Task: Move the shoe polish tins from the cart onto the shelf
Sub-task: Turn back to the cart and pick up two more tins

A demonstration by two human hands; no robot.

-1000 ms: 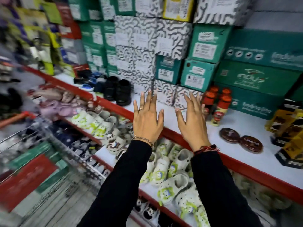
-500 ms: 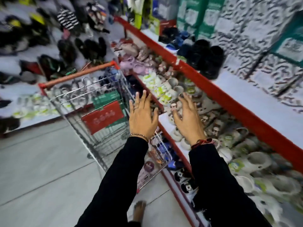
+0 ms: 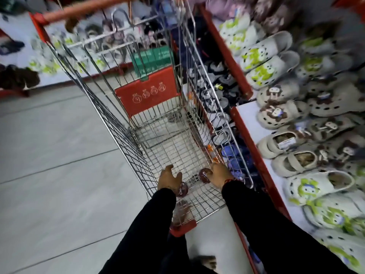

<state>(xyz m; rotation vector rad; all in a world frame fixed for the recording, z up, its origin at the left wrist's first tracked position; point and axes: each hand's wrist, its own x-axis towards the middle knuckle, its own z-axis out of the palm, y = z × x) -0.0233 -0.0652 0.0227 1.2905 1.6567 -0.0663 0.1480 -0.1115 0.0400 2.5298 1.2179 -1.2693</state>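
Both my hands are down inside the near end of the wire shopping cart [image 3: 199, 107]. My left hand [image 3: 168, 178] has its fingers spread just above a round dark red shoe polish tin [image 3: 182, 190] that lies on the cart floor by my wrist. My right hand [image 3: 219, 174] touches a second dark red tin [image 3: 204, 175] with its thumb side, and whether it grips the tin is unclear. A blurred brownish round thing [image 3: 180, 209], perhaps a third tin, shows beside my left sleeve. The shelf with the boxes is out of view.
An orange-capped bottle [image 3: 210, 150] lies on the cart floor past my right hand. A red flap [image 3: 147, 91] and green boxes [image 3: 152, 57] sit at the cart's far end. To the right, a red-edged low shelf [image 3: 249, 133] holds several clogs. Grey tile floor [image 3: 59, 155] spreads to the left.
My view has swung from the shelf down to the cart. Both hands have dropped from in front of the shelf into the cart's near end, onto the tins.
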